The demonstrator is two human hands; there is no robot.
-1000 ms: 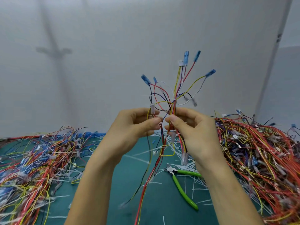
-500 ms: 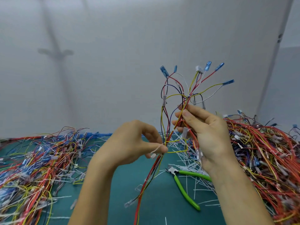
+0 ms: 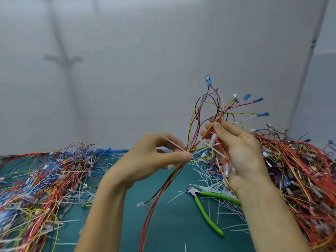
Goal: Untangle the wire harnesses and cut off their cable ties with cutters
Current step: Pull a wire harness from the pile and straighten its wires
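Tilted farther right since the previous frame, the wire harness (image 3: pixel 221 113) is held above the tabletop (image 3: pixel 172 224). The right hand (image 3: pixel 241 153) has its grip clamped on the harness's wires. The left hand (image 3: pixel 154 160) pinches a white cable tie (image 3: pixel 174 144) at the bundle. Green cutters (image 3: pixel 207 215) lie below among cut ties (image 3: pixel 214 180), between the left heap (image 3: pixel 41 179) and the right heap (image 3: pixel 300 170).

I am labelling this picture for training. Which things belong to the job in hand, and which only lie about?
In the job: harness, tie, left hand, right hand, cutters.
Lying about: left pile, right pile, cut ties.
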